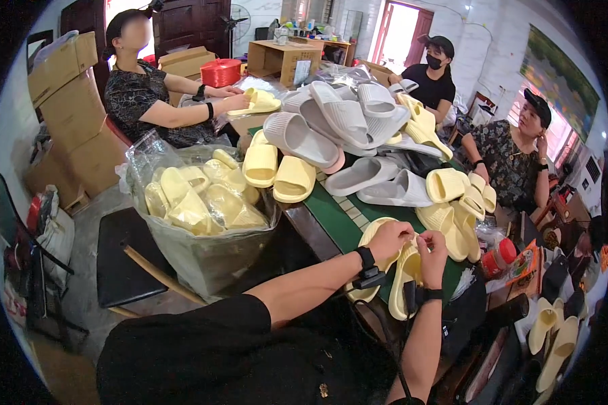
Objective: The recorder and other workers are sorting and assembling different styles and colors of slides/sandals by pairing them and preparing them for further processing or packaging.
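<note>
Two pale yellow slide slippers, a left one (366,291) and a right one (400,289), lie side by side at the near end of the table, below my hands. My left hand (389,241) is closed in a pinch above their straps. Close beside it, my right hand (431,251) pinches too, over the right slipper's strap. Whatever is between the fingertips is too small to make out. More yellow slippers (446,226) lie just beyond my right hand. A large heap of grey slippers (331,115) rises farther up the table.
At the left stands a big sack (203,260) of bagged yellow slippers (182,196). A black chair (125,253) is beside it. Three people sit around the table; one handles a yellow slipper (260,101). A red-lidded jar (498,258) and loose slippers (557,341) are at right.
</note>
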`<state>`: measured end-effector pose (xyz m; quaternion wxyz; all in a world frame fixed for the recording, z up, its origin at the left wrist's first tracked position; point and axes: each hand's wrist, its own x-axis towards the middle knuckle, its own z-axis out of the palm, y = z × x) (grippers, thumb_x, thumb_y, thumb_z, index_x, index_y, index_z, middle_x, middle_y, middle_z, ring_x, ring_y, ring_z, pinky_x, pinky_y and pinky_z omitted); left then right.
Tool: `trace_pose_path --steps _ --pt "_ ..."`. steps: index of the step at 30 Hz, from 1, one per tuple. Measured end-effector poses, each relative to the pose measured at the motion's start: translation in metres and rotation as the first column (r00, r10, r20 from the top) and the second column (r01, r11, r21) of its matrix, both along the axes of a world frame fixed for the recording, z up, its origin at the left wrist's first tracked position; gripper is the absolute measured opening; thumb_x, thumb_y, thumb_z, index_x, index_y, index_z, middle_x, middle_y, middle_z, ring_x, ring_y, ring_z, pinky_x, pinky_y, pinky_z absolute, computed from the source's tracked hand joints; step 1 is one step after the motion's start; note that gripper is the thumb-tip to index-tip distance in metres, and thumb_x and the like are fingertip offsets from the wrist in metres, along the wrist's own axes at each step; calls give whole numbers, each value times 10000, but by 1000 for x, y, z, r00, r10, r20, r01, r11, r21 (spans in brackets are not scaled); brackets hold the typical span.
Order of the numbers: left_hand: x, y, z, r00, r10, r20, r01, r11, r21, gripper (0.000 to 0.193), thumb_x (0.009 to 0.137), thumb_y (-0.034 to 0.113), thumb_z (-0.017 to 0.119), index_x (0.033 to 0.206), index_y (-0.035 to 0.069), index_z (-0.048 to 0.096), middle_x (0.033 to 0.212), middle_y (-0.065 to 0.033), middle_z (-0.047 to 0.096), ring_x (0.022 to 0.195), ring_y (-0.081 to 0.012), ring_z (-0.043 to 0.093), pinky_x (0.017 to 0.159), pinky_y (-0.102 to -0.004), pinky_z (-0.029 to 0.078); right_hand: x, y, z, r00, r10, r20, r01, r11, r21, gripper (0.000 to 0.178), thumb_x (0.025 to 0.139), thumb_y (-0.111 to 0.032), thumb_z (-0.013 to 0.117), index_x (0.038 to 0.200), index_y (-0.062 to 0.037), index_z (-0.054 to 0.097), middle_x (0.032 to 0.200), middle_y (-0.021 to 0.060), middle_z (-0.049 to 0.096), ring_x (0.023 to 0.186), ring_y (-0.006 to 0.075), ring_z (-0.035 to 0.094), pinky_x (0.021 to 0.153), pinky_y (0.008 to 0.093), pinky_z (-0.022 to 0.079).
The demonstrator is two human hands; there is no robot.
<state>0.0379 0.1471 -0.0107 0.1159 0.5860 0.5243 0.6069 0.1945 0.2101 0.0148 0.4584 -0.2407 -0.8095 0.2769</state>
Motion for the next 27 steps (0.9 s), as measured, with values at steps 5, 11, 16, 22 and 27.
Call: trace_pose_path --steps 5,11,16,22,27 --pt "1 2 0 1000 -11 -18 10 999 -49 65 833 51 653 888 22 671 808 -147 677 764 -283 661 705 -371 506 3 1 -2 1000 3 11 -2 999 -47 121 846 -26 697 926 -13 607 895 89 596 839 224 576 749 330 485" --pt "-2 1 -1 999 -17 -30 16 999 -31 71 820 81 679 872 33 678 792 -154 675 763 -310 660 691 -395 507 0 -4 3 998 -26 64 27 999 -23 112 848 -35 695 920 -8 613 881 94 602 819 223 581 735 335 488" --pt "-2 0 1 998 -39 -39 38 999 -35 69 820 36 674 886 16 674 810 -139 675 762 -282 655 705 -371 504 0 -7 7 999 -6 44 8 998 -55 87 854 -13 680 898 8 609 856 104 604 784 221 595 701 329 496" --pt "-2 0 2 998 -34 -60 30 997 -65 80 822 43 679 892 6 667 797 -136 669 752 -271 649 703 -366 505 2 -7 8 998 -8 69 11 999 -50 83 858 -9 674 891 16 602 843 110 599 756 222 592 693 329 493" --pt "-1 0 2 999 -32 -41 32 999 -16 60 795 66 675 846 35 669 778 -147 673 762 -326 658 686 -409 505 2 -6 7 997 -10 82 15 998 -60 85 862 -19 676 892 16 605 841 114 598 751 218 593 686 331 490"
